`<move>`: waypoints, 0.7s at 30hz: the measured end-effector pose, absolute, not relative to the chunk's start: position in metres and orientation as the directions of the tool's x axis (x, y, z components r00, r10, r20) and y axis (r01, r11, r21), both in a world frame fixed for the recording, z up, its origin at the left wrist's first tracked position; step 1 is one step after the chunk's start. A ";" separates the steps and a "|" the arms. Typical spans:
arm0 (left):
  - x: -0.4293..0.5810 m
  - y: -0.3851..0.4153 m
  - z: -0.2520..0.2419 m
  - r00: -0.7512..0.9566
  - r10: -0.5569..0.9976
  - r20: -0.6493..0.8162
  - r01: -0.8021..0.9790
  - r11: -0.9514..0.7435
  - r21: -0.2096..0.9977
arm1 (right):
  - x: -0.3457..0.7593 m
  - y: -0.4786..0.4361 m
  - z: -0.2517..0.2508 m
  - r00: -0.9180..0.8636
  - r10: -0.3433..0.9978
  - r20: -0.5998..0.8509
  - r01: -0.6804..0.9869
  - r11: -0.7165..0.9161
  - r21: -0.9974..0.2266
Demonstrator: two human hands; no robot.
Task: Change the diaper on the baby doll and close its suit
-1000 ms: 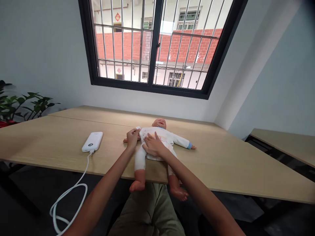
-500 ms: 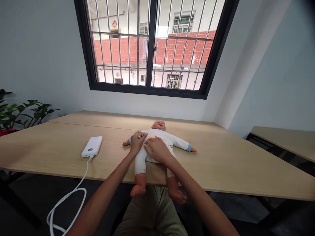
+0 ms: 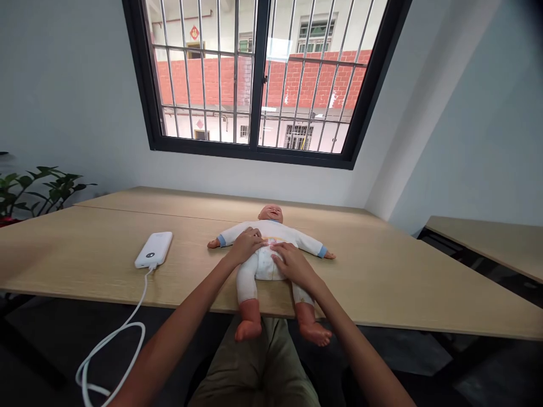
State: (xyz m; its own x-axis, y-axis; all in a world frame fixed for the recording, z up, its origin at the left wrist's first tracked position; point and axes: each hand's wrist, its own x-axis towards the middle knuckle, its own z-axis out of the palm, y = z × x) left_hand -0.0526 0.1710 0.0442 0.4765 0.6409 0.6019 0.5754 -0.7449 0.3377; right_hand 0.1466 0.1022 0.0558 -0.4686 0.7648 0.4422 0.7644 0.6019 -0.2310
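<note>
Baby doll (image 3: pixel 271 230) on desk (image 3: pixel 85 249) is dressed in white romper (image 3: pixel 263 267), feet left bare. Left hand (image 3: pixel 246 246) and right hand (image 3: pixel 294 265) are laid spread on it.

Head-worn camera, single view: mounted at the person's own head, above the lap (image 3: pixel 254 362), facing forward and down. Close range — left hand (image 3: pixel 246 246), right hand (image 3: pixel 294 265) and baby doll (image 3: pixel 265 265) near at frame centre, on the table (image 3: pixel 382 282); barred window (image 3: pixel 254 73) farther off, straight ahead.
</note>
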 end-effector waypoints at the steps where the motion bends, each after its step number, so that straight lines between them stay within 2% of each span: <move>1: -0.054 0.170 0.044 0.489 0.638 0.595 0.569 -0.750 0.337 | 0.148 0.102 0.055 -0.469 0.758 0.453 0.742 0.616 -0.264; 5: -0.056 0.169 0.044 0.462 0.662 0.590 0.527 -0.740 0.417 | 0.158 0.111 0.053 -0.416 0.745 0.522 0.541 0.664 -0.516; 7: -0.054 0.173 0.045 0.422 0.699 0.578 0.503 -0.710 0.492 | 0.166 0.126 0.054 -0.275 0.785 0.555 0.435 0.616 -0.656; 9: -0.052 0.179 0.047 0.389 0.748 0.538 0.504 -0.661 0.555 | 0.173 0.147 0.055 -0.082 0.818 0.569 0.377 0.554 -0.742; 13: -0.048 0.190 0.054 0.392 0.804 0.447 0.498 -0.594 0.632 | 0.184 0.192 0.056 0.151 0.821 0.551 0.307 0.491 -0.815; 15: -0.047 0.192 0.053 0.365 0.805 0.467 0.457 -0.592 0.664 | 0.186 0.206 0.051 0.210 0.833 0.511 0.259 0.457 -0.851; 18: -0.047 0.193 0.048 0.252 0.785 0.567 0.406 -0.617 0.674 | 0.190 0.213 0.038 0.357 0.827 0.435 0.219 0.379 -0.899; 21: -0.047 0.198 0.042 0.054 0.787 0.614 0.390 -0.583 0.713 | 0.195 0.211 0.025 0.511 0.720 0.469 0.327 0.342 -0.881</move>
State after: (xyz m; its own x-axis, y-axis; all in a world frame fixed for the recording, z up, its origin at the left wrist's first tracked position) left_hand -0.0474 0.1977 0.0418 0.0540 0.7875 0.6139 0.3903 -0.5826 0.7129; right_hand 0.1953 0.2105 0.0249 0.5111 0.7202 0.4692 0.3270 0.3419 -0.8810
